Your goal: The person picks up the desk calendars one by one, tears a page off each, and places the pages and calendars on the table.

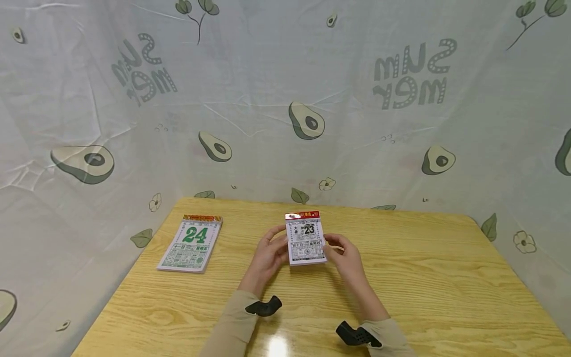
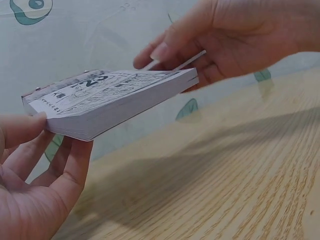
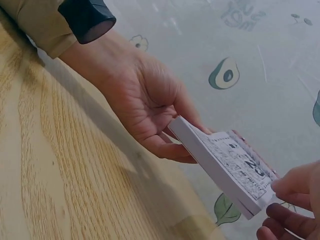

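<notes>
A small tear-off calendar [image 1: 307, 248] with a red top strip and a black "23" is held up over the table, its face tilted toward the head camera. My left hand [image 1: 270, 254] grips its left side, thumb on the upper face and fingers beneath, as the left wrist view shows. On the opposite side, my right hand [image 1: 348, 260] has its thumb and curled fingers at the right edge. A thin white page edge [image 2: 192, 60] stands up near those right fingers. In the right wrist view, the pad [image 3: 220, 167] appears edge-on between both hands.
Another tear-off calendar [image 1: 191, 245], with a green "24", lies flat on the left part of the wooden table [image 1: 428, 277]. A pale curtain [image 1: 267, 74] printed with avocados and leaves hangs behind and beside the table. Each wrist carries a black mount [image 1: 265, 307].
</notes>
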The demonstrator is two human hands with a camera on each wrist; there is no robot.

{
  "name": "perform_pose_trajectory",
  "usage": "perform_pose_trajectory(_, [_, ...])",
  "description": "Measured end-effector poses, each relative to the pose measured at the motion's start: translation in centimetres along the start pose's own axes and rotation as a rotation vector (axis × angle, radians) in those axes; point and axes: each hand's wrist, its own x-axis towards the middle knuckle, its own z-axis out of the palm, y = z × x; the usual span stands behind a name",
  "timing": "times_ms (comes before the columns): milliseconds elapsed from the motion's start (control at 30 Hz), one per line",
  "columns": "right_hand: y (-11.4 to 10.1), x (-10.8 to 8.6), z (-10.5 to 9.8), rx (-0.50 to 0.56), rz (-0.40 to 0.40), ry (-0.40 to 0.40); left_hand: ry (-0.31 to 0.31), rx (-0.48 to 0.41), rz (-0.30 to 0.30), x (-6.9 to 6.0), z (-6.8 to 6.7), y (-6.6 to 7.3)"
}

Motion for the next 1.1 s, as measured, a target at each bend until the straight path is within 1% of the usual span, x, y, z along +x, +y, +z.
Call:
perform_pose_trajectory(33, [-0.1, 0.0, 0.0, -0.023, -0.028, 0.008, 0.0, 0.002, -0.001, 0.0, 0.0, 0.0])
perform_pose_trajectory(133, [-0.3, -0.2, 0.2, -0.114, -0.16, 0.045, -0.005, 0.004, -0.005, 0.0, 0.0, -0.1])
perform_pose_trajectory(267, [-0.4, -0.4, 0.7, -0.241, -0.376, 0.096, -0.018, -0.002, -0.008, 0.1, 0.1, -0.2])
perform_pose_trajectory(367, [-0.5, -0.6, 1.1, -0.314, -0.534, 0.111, -0.035, 0.004, -0.013, -0.2, 0.4, 0.2])
perform_pose_trajectory(500, [-0.5, -1.0, 1.6, -0.401, -0.702, 0.087, -0.035, 0.015, -0.005, -0.3, 0.4, 0.1])
perform_pose_trajectory(633, [-0.3, -1.0, 1.9, -0.477, -0.822, 0.033, -0.028, 0.012, 0.009, 0.0, 0.2, -0.4])
perform_pose_trajectory(733, [-0.1, -1.1, 2.1, -0.514, -0.881, -0.007, -0.025, 0.015, 0.008, 0.0, 0.3, -0.4])
perform_pose_trajectory(833, [0.1, -1.1, 2.3, -0.54, -0.913, -0.036, -0.018, 0.018, 0.003, -0.1, 0.4, -0.4])
perform_pose_trajectory(933, [0.1, -1.1, 2.3, -0.559, -0.913, -0.052, -0.022, 0.025, 0.004, -0.2, 0.5, -0.4])
perform_pose_trajectory(1100, [0.1, -1.1, 2.3, -0.582, -0.895, -0.058, -0.035, 0.03, 0.002, -0.1, 0.4, -0.4])
